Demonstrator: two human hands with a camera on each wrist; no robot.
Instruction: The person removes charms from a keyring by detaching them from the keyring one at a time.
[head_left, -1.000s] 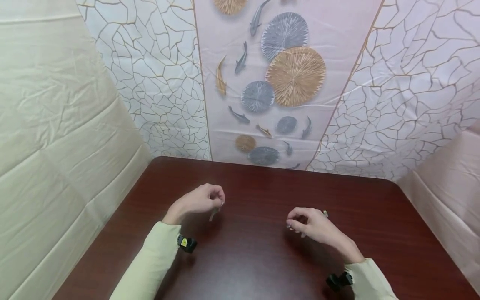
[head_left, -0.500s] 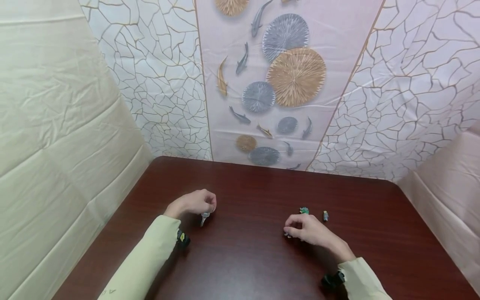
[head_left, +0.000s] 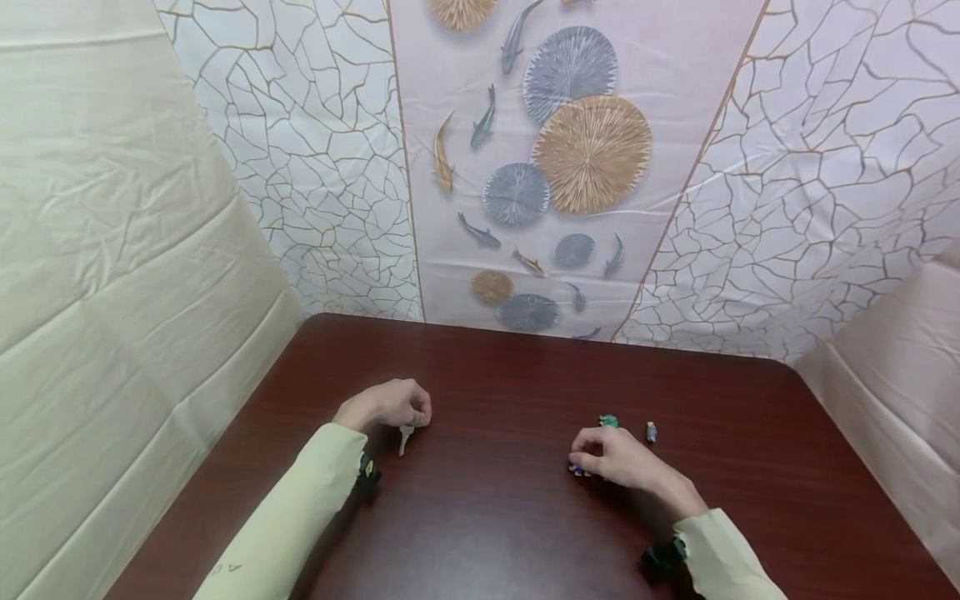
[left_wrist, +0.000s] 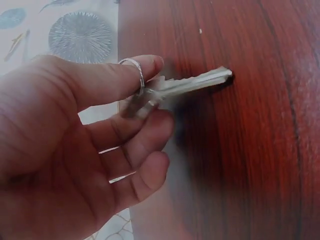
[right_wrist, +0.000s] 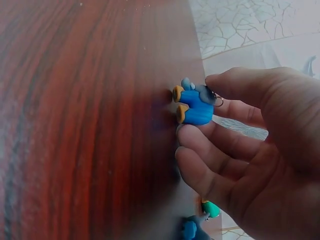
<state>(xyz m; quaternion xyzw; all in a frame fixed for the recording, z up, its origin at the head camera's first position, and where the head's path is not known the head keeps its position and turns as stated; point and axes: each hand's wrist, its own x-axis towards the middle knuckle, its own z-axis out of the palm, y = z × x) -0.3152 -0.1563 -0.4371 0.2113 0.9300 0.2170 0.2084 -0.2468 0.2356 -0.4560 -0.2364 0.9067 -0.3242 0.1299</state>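
Note:
A silver key hangs from my left hand, which pinches it at its head between thumb and fingers. In the left wrist view the key's toothed blade points away from the fingertips, low over the table. A thin metal ring crosses the thumb there. My right hand pinches a small blue figurine charm with orange feet and a little metal loop at the thumb side. Its feet are close to the tabletop; whether they touch it I cannot tell. Fingers partly cover the charm in the head view.
Beyond the right hand a green figurine and another small figurine lie on the dark red-brown table. Patterned cloth hangs behind the table's far edge, and pale cloth hangs along the left side.
Both hands have come down and nearer to me, the left also moving leftward with the key. The green figurine has come into sight behind the right hand. Little has moved in the last half second.

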